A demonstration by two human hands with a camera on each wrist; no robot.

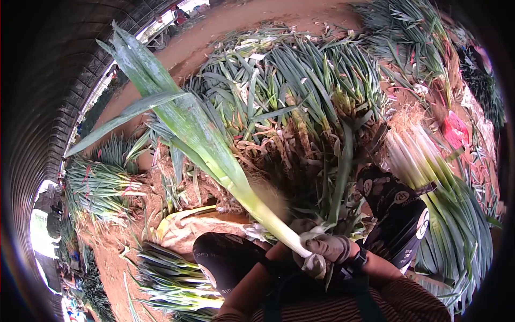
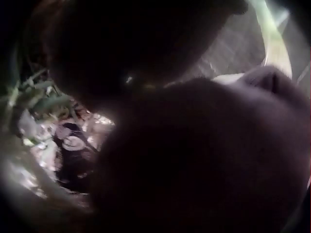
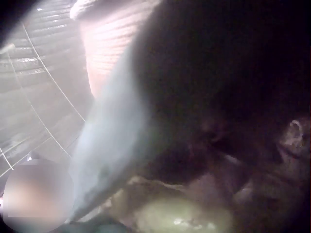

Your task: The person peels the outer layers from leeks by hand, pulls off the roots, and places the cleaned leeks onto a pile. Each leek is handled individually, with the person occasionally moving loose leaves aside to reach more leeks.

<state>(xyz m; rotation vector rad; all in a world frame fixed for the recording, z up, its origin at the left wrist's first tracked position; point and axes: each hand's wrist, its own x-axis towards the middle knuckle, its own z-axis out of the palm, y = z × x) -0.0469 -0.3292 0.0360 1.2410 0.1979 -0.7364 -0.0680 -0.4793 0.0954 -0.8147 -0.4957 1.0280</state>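
A long leek [image 1: 241, 188] slants across the head view, its broad green leaves up at the left and its white end low over the person's lap. The gloved right hand [image 1: 330, 247] grips around that white end, fingers curled. Beside it, the gloved left hand [image 1: 307, 227] holds the stalk, partly hidden behind it. In the left wrist view the leek's pale stalk [image 2: 276, 48] rises past a finger, and the rest of that hand is dark. The right wrist view shows a blurred pale-green stalk [image 3: 182, 216] near the dark hand.
A large heap of untrimmed leeks [image 1: 300, 80] lies in front. At the right is a bundle of cleaned leeks [image 1: 445, 209], roots upward. More bundles [image 1: 102, 185] lie on the soil at the left, with others [image 1: 177, 279] near the left knee. A pink bag [image 1: 456, 130] lies far right.
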